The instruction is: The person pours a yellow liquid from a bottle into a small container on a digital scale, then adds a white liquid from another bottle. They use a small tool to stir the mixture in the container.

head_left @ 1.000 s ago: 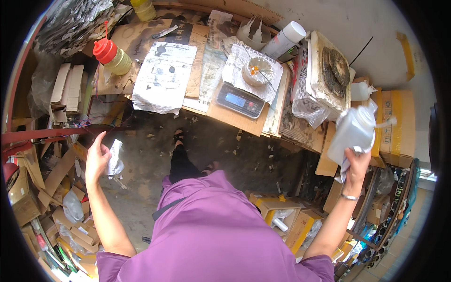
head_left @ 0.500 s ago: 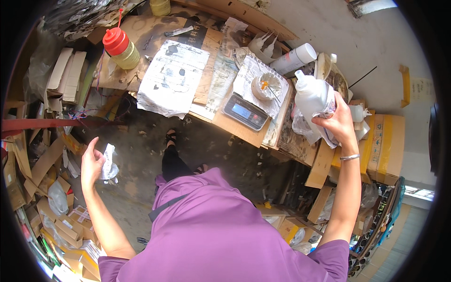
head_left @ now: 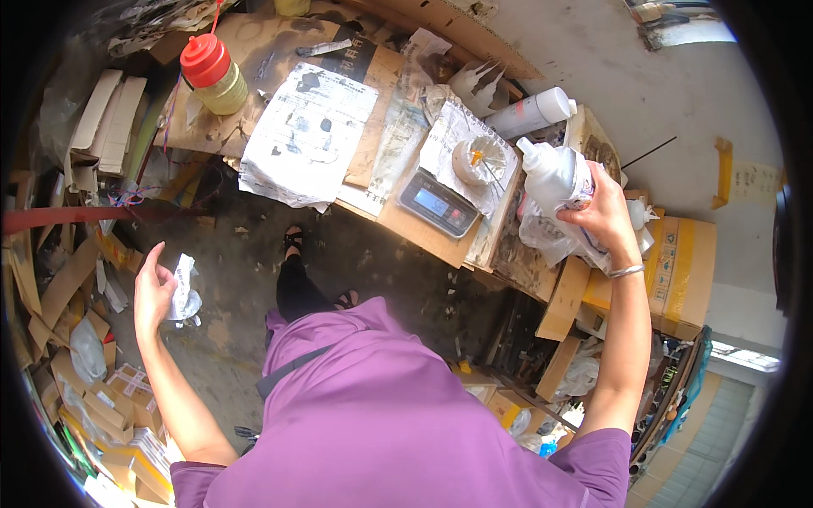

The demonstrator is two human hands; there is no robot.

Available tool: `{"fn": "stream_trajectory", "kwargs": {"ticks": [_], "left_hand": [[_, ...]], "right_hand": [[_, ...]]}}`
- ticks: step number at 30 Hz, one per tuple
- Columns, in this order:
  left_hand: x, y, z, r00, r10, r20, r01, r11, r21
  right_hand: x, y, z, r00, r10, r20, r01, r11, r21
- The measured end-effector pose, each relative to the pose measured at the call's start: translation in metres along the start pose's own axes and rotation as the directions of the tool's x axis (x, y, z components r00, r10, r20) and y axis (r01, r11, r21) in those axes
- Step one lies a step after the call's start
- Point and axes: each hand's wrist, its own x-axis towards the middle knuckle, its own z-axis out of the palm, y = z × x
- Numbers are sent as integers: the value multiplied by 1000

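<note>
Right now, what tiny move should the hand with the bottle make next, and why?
Maybe the right hand could ease the white bottle slightly left: its nozzle shows just right of the cup on the paper-topped scale.

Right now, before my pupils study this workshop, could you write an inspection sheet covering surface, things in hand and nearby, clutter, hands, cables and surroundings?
Surface: bench covered in dark-stained cardboard.
Things: white bottle, tilted; crumpled paper; nearby, a digital scale and a cup with something orange inside.
Clutter: red-capped bottle, stained papers, white can.
Hands: right hand has its fingers around the white bottle; left hand holds the crumpled paper.
Cables: thin wires beside the bench's left end.
Surroundings: scraps on a dark floor; taped carton at right.
</note>
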Motion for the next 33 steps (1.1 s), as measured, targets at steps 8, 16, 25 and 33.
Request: {"fn": "stream_trajectory", "kwargs": {"ticks": [8, 16, 25, 33], "left_hand": [[0, -2, 0, 1000, -20, -3, 20, 1000, -19], [2, 7, 2, 999, -40, 14, 41, 998, -46], [-1, -5, 4, 1000, -5, -13, 5, 1000, -25], [-2, -8, 3, 998, -56, -8, 55, 997, -47]], "right_hand": [[-3, 8, 6, 999, 51, 3, -52, 999, 7], [-4, 13, 11, 1000, -8, 4, 8, 1000, 5], [-1, 11, 12, 999, -48, 19, 49, 997, -60], [2, 4, 11, 998, -32, 59, 35, 997, -62]]}}
